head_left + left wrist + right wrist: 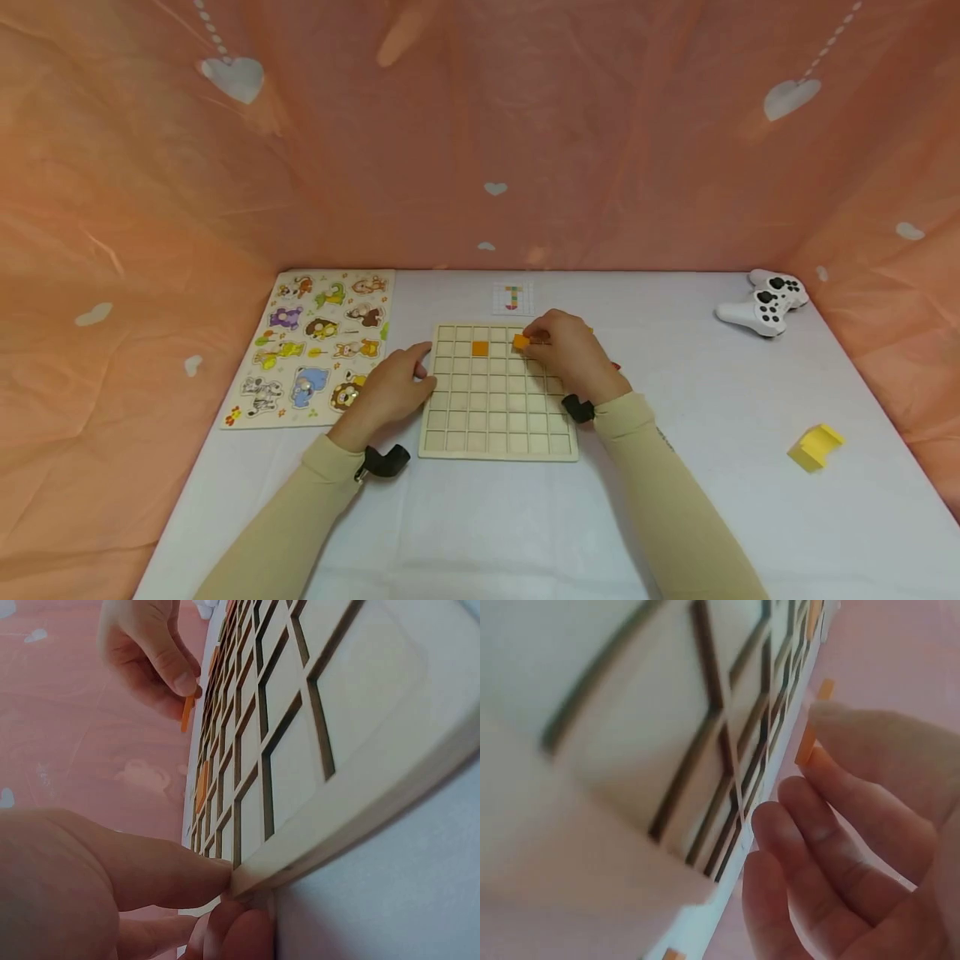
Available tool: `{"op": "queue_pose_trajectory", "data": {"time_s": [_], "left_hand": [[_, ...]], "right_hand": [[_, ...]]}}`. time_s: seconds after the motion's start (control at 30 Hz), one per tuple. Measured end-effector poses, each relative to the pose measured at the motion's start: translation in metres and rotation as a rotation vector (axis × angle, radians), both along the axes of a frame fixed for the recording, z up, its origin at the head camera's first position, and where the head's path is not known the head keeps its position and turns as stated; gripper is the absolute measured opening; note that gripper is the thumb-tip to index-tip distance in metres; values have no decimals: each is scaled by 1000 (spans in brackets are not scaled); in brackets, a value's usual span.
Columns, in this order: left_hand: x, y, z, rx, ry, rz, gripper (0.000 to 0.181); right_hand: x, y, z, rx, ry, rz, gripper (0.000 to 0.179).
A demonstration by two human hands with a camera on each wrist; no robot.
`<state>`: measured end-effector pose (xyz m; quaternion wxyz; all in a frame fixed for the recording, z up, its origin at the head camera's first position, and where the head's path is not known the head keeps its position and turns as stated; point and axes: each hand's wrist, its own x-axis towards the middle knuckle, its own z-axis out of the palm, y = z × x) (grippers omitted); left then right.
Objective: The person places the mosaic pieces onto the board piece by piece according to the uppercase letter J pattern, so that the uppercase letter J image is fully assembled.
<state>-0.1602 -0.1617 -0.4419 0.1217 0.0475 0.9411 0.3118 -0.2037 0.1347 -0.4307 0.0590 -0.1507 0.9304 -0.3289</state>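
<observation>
A pale wooden grid board (487,421) lies flat in the middle of the table. One orange square tile (480,348) sits in a cell near its far edge. My right hand (572,354) pinches another orange tile (521,342) between thumb and fingers, over the board's far right part. In the right wrist view this held tile (806,746) is tilted, seen nearly edge-on. At the board's left edge my left hand (393,383) rests with index finger and thumb touching the side. The left wrist view shows its thumb (180,877) against the board's rim.
Beyond the board lies a small card (513,298) with a coloured J pattern. An animal puzzle board (318,350) is on the left. A white game controller (768,304) and a yellow block (816,447) are on the right. Something red (617,366) peeks out behind my right hand.
</observation>
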Motion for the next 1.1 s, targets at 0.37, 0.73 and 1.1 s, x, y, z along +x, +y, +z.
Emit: {"op": "queue_pose_trajectory", "data": {"time_s": [0.37, 0.73, 1.1], "left_hand": [[1, -1, 0, -22, 12, 5, 66], [1, -1, -1, -9, 20, -4, 66], [1, -1, -1, -8, 25, -14, 66]], "right_hand": [[1, -10, -4, 39, 34, 30, 27], [0, -13, -5, 83, 59, 23, 23], [0, -15, -4, 104, 38, 8, 22]]}}
